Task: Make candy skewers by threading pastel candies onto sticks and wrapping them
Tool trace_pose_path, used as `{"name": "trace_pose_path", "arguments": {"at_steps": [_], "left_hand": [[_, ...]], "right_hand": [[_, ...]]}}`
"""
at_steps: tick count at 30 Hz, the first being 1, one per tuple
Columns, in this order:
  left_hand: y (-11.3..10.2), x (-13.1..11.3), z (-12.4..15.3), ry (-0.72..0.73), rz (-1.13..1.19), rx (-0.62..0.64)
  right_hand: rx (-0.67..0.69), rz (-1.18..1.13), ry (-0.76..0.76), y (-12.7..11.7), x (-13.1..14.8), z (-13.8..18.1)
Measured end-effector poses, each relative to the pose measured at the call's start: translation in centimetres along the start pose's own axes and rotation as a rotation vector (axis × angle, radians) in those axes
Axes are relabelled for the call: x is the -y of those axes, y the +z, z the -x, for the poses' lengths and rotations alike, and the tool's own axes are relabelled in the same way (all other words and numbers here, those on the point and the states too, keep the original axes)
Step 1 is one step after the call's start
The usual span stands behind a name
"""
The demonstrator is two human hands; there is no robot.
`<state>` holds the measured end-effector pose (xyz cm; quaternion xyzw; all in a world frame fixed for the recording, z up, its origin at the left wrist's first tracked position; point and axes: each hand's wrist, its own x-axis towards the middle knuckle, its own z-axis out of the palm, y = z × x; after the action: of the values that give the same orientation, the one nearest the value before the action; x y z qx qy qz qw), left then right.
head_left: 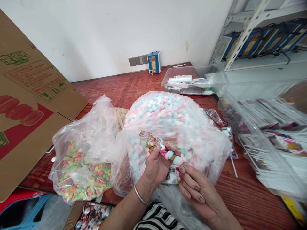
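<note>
My left hand (154, 166) is closed around a marshmallow skewer (170, 155) with pink, blue and brownish pieces in a row. Against the same palm lies a small clear printed packet (151, 137) with colourful candy showing beside it; whether it is joined to the skewer I cannot tell. The fingertips of my right hand (198, 188) pinch at the skewer's lower right end, by a pink marshmallow. Both hands are over a large clear bag of pink, blue and white marshmallows (168, 103). Below the skewer, a printed wrapper (173, 175) is partly hidden by my fingers.
Left of the marshmallows lies a clear bag of coloured candy rings (81, 172). A cardboard box (35, 95) stands at far left. At right, a clear bin (254, 150) holds white sticks and printed packets. Behind are a plastic tray (192, 86) and a blue-white device (154, 63).
</note>
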<state>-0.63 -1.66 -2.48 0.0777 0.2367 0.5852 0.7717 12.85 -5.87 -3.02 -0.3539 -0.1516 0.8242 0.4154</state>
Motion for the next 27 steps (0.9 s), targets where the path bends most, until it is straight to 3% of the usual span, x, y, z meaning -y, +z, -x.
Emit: {"name": "trace_pose_path", "arguments": {"at_steps": [7,11,15,17,21,23,25,27], "left_hand": [[0.8,0.7,0.1,0.065,-0.249,-0.127],[0.6,-0.9,-0.4,0.141,-0.197,-0.100],[0.8,-2.1,-0.7,0.117,-0.129,-0.095],[1.0,-2.0,-0.8,0.107,-0.111,-0.114],[1.3,-1.3,-0.9,0.118,-0.049,-0.146],[1.3,-1.2,-1.0,0.089,-0.012,-0.141],[1.2,-1.2,-1.0,0.056,0.021,-0.115],[1.2,-1.1,-0.9,0.041,0.033,-0.085]], "right_hand": [[-0.141,0.617,-0.328,-1.2,-1.0,-1.1],[-0.035,0.415,-0.175,-1.7,-0.9,-1.5],[-0.004,0.344,-0.099,-1.4,-0.9,-1.4],[-0.009,0.448,-0.146,-1.3,-0.9,-1.3],[-0.146,0.940,-0.481,-1.6,-0.4,-0.7],[-0.209,1.061,-0.602,-1.9,-0.3,-0.4],[-0.210,1.002,-0.568,-2.0,-0.4,-0.3],[-0.165,0.790,-0.391,-1.9,-0.5,-0.4]]}}
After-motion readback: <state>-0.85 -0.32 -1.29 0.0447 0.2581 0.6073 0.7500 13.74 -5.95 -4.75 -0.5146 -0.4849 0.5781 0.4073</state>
